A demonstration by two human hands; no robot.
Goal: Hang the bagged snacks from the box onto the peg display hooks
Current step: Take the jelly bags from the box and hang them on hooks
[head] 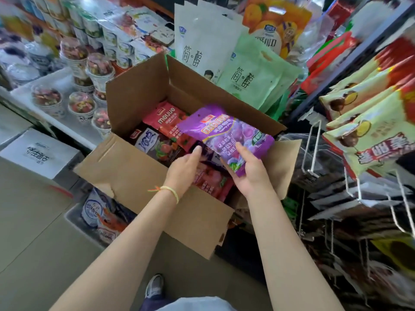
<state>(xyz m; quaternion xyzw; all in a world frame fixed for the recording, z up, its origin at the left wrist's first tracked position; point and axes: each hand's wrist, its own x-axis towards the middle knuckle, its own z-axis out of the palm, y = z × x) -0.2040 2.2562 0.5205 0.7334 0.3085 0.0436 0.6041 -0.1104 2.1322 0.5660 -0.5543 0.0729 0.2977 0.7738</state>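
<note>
An open cardboard box [134,95] stands in front of me with several snack bags inside. My right hand [249,169] grips a purple grape snack bag [226,135] by its lower edge, lifted above the box. My left hand [183,169] reaches into the box with its fingertips on a dark purple bag [210,157] lying there. A red bag [167,120] and a pink bag [211,180] lie among the others in the box. White wire peg hooks [313,151] stick out of the display at the right, beside hanging yellow-green snack bags [370,140].
Yogurt cups [82,106] and drink cartons crowd the shelf at the left. Large white and green pouches [247,75] stand behind the box. A white carton [42,153] sits on the floor at the left. Dark bags hang low on the right rack [350,212].
</note>
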